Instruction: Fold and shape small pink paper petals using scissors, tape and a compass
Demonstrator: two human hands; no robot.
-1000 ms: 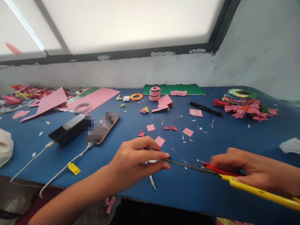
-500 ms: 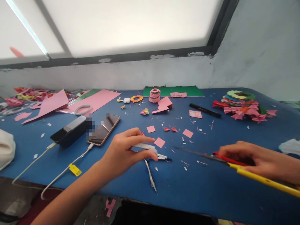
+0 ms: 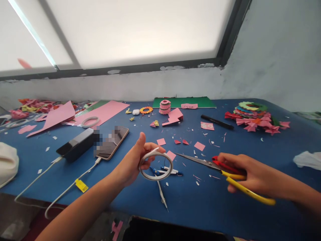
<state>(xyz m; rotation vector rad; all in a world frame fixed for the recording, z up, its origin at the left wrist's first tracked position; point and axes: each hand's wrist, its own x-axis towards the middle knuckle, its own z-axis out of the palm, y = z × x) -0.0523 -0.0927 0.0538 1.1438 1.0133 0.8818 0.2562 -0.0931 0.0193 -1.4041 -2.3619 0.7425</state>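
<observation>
My left hand (image 3: 136, 159) is closed on a thin white tape roll (image 3: 155, 165), holding it upright a little above the blue table (image 3: 210, 204). My right hand (image 3: 247, 174) grips red and yellow scissors (image 3: 220, 169); the blades point left toward the roll and lie nearly together. A drawing compass (image 3: 160, 187) and a pen (image 3: 172, 170) lie on the table just below and behind the roll. Small pink paper squares (image 3: 199, 146) are scattered beyond the scissors.
A phone (image 3: 112, 142) and a black power bank (image 3: 75, 144) with white cables lie at the left. Pink sheets (image 3: 100, 112), a second tape ring (image 3: 89, 121), a black marker (image 3: 217, 122), green card (image 3: 184, 102) and a pile of folded paper shapes (image 3: 255, 117) sit further back.
My left hand has lifted the tape roll off the table and turned it upright. My right hand has drawn the scissors back and raised them, blades now pointing at the roll.
</observation>
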